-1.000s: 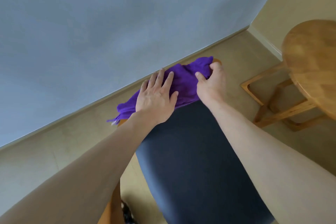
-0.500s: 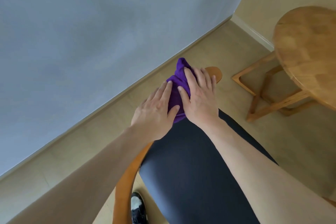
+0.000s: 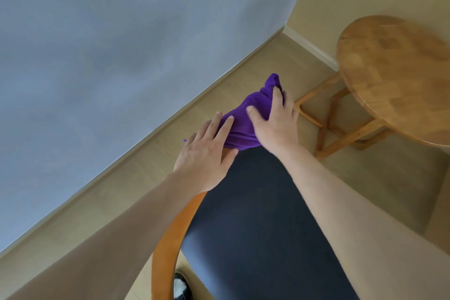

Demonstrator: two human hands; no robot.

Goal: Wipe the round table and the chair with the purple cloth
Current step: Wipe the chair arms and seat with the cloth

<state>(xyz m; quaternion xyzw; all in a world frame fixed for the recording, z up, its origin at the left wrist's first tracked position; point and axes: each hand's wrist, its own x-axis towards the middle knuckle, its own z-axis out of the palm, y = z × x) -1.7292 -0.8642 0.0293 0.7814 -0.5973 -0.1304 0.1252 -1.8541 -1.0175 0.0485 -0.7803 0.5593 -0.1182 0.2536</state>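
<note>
The purple cloth [image 3: 246, 119] lies bunched over the far end of the chair [image 3: 253, 214], which has a dark blue seat and an orange wooden frame. My right hand [image 3: 275, 124] grips the cloth from above, fingers curled into its folds. My left hand [image 3: 207, 151] lies beside it with straight fingers resting on the cloth's left edge. The round wooden table [image 3: 399, 73] stands to the right, apart from both hands.
A grey-blue wall [image 3: 121, 44] runs along the left and meets a beige wall at the corner behind the table. The table's wooden legs [image 3: 341, 129] stand on the beige floor just right of the chair. A shoe [image 3: 181, 287] shows under the chair frame.
The cloth, spread along the chair's edge a second ago, is now gathered into a bunch. My right hand has shifted right and curled its fingers into it; my left stays flat beside it.
</note>
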